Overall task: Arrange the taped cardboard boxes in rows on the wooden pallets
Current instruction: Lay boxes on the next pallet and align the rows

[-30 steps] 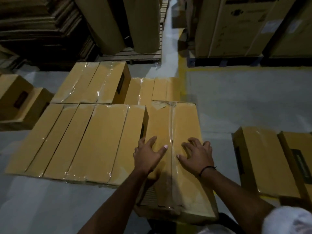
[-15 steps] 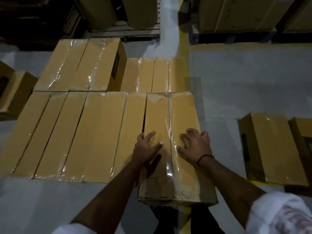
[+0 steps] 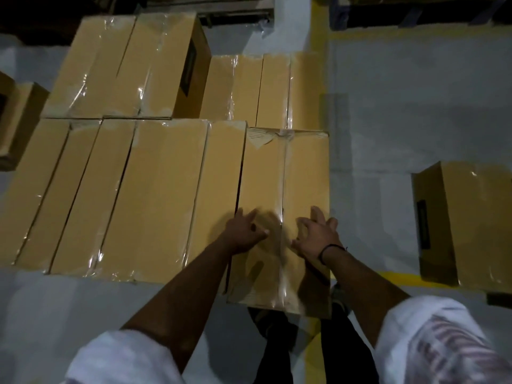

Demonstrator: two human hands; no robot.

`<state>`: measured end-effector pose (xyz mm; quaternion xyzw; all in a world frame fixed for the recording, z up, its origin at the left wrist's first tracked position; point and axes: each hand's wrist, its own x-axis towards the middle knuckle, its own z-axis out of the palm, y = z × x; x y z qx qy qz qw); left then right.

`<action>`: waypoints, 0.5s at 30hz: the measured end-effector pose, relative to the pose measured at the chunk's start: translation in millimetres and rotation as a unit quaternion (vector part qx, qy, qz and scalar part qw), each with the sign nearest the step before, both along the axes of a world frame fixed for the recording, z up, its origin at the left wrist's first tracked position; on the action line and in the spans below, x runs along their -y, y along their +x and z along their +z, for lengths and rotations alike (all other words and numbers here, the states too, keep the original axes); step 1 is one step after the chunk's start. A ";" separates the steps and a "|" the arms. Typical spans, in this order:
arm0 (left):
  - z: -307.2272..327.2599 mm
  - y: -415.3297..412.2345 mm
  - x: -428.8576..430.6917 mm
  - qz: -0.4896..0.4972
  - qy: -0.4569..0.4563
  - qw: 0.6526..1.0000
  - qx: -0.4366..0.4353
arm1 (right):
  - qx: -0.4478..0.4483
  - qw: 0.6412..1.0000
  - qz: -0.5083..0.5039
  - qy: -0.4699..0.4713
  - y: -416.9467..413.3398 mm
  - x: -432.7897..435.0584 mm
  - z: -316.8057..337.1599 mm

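Observation:
A long taped cardboard box (image 3: 288, 173) lies at the right end of a front row of like boxes (image 3: 155, 189), close beside its neighbour. Its near end sticks out a little past the row's front edge. My left hand (image 3: 243, 231) and my right hand (image 3: 315, 236) rest on the box's top near its near end, one on each side of the tape seam, fingers spread. Both hands are blurred. Behind the row stand a taller stack (image 3: 124, 65) and lower boxes (image 3: 257, 90). The boxes hide whatever pallet is under them.
A separate box (image 3: 476, 223) stands on the floor at the right, and more boxes (image 3: 19, 120) sit at the left edge. A yellow floor line (image 3: 315, 29) runs away past the stack. Bare grey floor (image 3: 401, 120) lies between the row and the right box.
The box has slid away from me until its far end meets the back boxes and its side closes on the row. My hands have stayed on its top.

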<state>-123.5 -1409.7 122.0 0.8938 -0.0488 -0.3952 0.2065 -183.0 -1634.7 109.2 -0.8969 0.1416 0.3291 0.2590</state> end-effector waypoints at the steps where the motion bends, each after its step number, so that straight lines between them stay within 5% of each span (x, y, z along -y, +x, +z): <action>1: -5.7 -7.3 -3.8 -0.034 0.018 0.999 -0.002 | -0.007 1.000 0.015 -0.008 -4.0 -1.5 -1.6; 6: -17.6 -50.0 -33.5 -0.188 0.122 0.975 0.010 | -0.020 0.999 0.018 -0.034 -20.9 -10.0 7.7; 11: -10.8 -77.4 -57.4 -0.228 0.132 0.963 0.057 | -0.052 0.983 -0.177 -0.004 -55.1 -23.5 0.8; 15: -9.0 -88.1 -69.9 -0.278 0.141 0.948 0.063 | -0.048 0.979 -0.199 -0.002 -71.5 -31.8 -10.5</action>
